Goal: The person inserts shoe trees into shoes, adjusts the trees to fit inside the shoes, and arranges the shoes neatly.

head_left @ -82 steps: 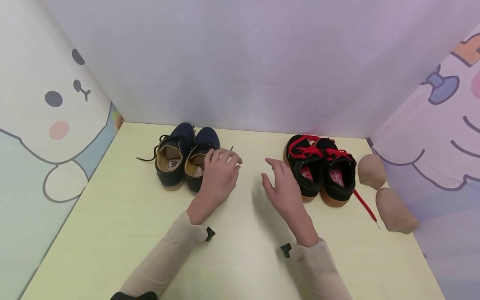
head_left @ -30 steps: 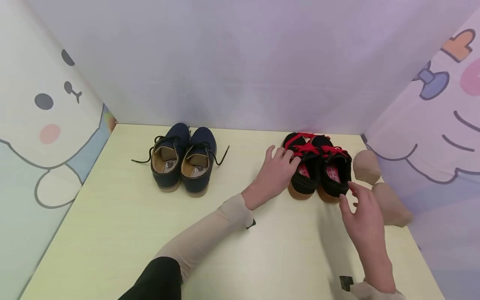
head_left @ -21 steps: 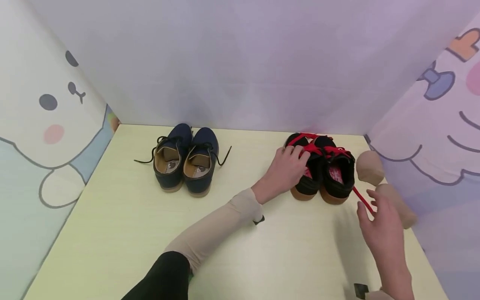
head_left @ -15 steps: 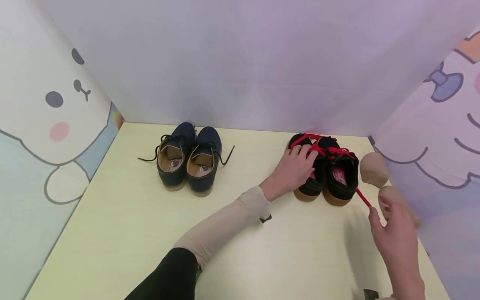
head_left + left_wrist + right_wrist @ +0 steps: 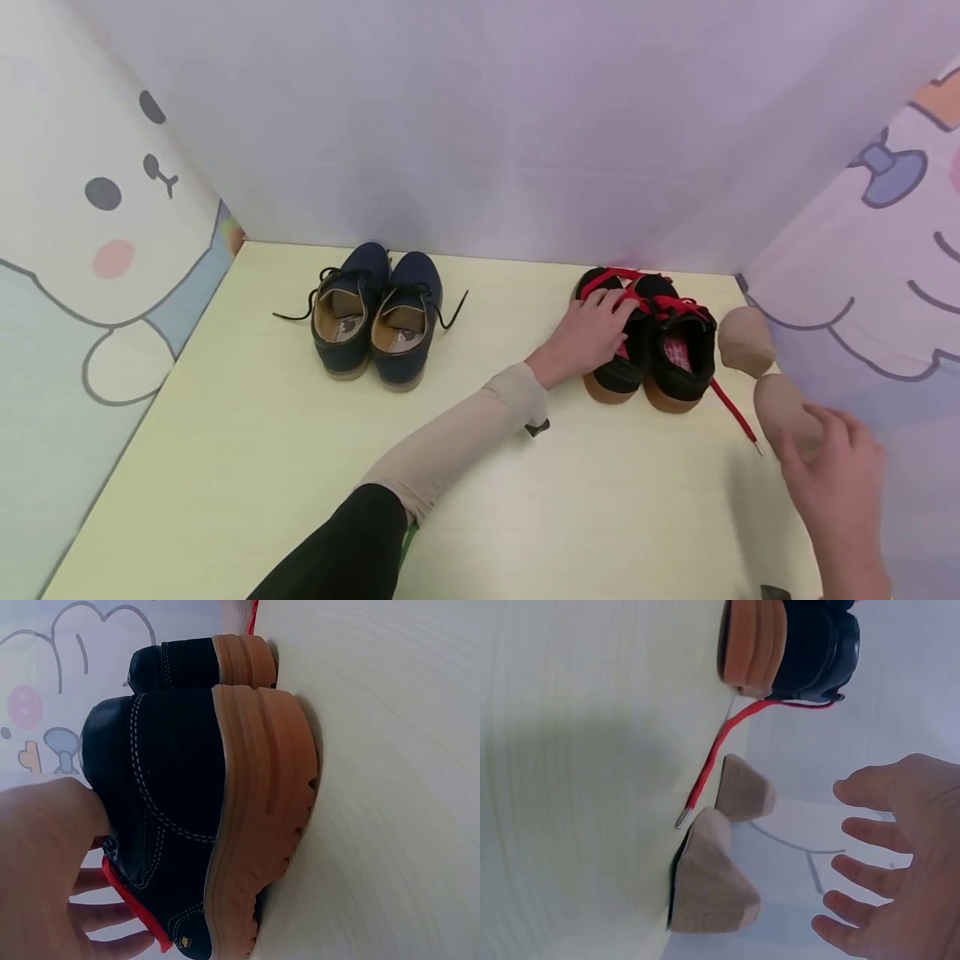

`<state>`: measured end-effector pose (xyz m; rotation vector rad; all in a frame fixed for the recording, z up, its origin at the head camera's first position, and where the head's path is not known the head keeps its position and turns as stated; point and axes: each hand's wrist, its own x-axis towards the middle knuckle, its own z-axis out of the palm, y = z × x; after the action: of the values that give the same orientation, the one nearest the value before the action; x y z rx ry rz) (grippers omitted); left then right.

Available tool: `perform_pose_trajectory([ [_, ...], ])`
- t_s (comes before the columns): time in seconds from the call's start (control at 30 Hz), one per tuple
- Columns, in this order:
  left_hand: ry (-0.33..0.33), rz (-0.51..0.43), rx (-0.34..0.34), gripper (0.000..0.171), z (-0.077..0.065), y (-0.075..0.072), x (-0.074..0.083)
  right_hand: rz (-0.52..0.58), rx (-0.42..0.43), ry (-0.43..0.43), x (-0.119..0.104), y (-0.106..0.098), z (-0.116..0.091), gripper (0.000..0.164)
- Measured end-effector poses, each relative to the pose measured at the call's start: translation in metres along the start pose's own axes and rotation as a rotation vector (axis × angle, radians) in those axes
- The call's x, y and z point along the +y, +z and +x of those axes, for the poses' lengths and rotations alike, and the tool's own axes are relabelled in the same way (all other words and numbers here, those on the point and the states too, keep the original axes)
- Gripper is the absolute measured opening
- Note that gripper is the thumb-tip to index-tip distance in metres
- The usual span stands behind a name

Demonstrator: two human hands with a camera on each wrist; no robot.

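Observation:
My left hand rests over the laces of the left black sneaker, loosely bent fingers on its upper; in the left wrist view the thumb lies by the collar and the other fingers near the red lace. Beside it stands the matching right sneaker, also red-laced, with one loose lace end trailing on the table. My right hand hovers with spread fingers beside the nearer tan rounded block; the right wrist view shows a gap between them. A second tan block sits behind.
A pair of navy lace-up shoes, left one and right one, stands at the back left with black laces spread. The pale wooden table meets a plain back wall. Cartoon-printed panels flank both sides.
My left hand has crossed from the navy shoes to the left sneaker and stays there. The right hand has moved right, past the loose lace, to the nearer tan block. The shoes stand where they were.

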<state>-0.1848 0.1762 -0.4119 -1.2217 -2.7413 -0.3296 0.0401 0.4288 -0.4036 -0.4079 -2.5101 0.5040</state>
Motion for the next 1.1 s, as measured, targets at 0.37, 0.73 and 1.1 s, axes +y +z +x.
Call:
perform_pose_trajectory([
  [0.37,-0.026,0.018,-0.013,0.043,0.006,0.010,0.011,-0.055,-0.188,0.148,0.038,-0.003,0.000,0.049],
  [0.73,-0.021,0.015,0.025,0.035,0.004,0.008,0.009,-0.068,-0.231,0.094,0.062,0.003,0.004,0.049],
  [1.1,0.025,-0.014,0.030,0.039,0.007,0.006,-0.002,-0.067,-0.309,0.208,0.067,0.008,0.009,0.051],
])
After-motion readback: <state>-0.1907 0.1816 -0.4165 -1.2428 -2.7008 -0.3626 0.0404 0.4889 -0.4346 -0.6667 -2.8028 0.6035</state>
